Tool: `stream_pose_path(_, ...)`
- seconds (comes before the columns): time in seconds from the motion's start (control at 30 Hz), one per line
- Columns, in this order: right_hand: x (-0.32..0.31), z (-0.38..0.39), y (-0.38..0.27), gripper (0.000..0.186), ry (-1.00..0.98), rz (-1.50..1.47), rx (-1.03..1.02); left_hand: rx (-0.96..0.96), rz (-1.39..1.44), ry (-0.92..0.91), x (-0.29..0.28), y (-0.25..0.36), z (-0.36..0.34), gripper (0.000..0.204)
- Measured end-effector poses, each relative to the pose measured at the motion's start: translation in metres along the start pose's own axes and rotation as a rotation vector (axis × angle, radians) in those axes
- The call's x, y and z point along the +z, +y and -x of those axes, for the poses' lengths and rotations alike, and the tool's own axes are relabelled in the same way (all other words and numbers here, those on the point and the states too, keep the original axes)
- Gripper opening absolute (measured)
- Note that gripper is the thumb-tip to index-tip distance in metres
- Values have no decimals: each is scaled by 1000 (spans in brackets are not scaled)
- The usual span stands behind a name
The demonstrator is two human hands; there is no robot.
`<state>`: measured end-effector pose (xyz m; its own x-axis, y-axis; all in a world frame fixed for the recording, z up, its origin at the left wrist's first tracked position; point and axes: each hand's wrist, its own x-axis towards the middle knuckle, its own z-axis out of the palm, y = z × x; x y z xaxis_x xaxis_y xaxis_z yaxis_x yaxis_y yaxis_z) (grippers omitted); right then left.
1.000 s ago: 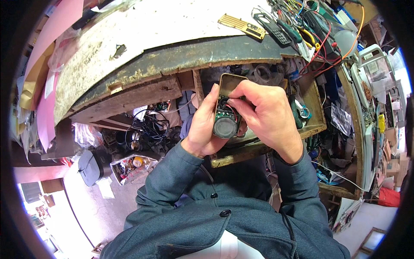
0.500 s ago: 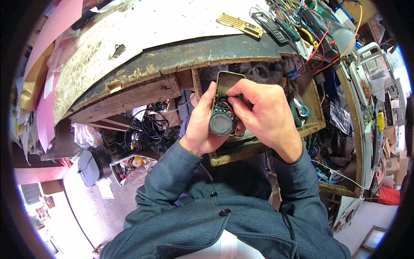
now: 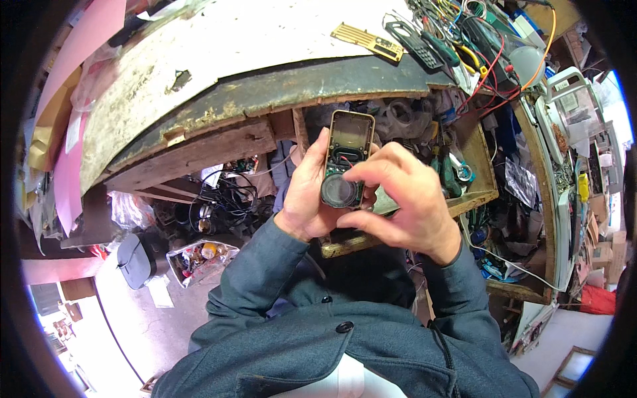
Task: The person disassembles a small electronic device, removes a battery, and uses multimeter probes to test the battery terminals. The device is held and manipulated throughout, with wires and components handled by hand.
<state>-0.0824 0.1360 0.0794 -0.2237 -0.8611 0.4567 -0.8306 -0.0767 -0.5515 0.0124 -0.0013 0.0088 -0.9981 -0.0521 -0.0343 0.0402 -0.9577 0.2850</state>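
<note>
My left hand [image 3: 306, 194] holds an opened, elongated device casing [image 3: 350, 132] upright over the drawer, its fingers wrapped round the sides. The casing has a dull gold rim, a green circuit board with red and dark wires, and a round dark speaker-like disc [image 3: 338, 194] at its lower end. My right hand [image 3: 409, 200] is curved at the device's right, thumb and index finger spread apart, the index tip at or just over the disc; whether it touches cannot be told.
An open wooden drawer [image 3: 474, 199] of tools and bags sits below the worn benchtop [image 3: 259, 89]. Tangled probe leads, pliers and a handset [image 3: 415, 46] lie at the upper right, beside a gold perforated board [image 3: 368, 41]. A bin [image 3: 202, 262] of scraps and a black bag [image 3: 136, 261] stand at left.
My right hand has pulled down and back from the wires inside the casing, its pinch opening into a spread. The casing has shifted slightly left, showing more of its upper part.
</note>
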Motion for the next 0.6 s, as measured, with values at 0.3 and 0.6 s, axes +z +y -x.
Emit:
stream_pose_path(0.3, 13, 7, -7, 36, 75, 208, -40, 56, 59, 36, -3, -3, -4, 54)
stream_pose_path(0.6, 5, 0, 3, 21, 222, 19, 3, 27, -14, 52, -3, -6, -3, 55)
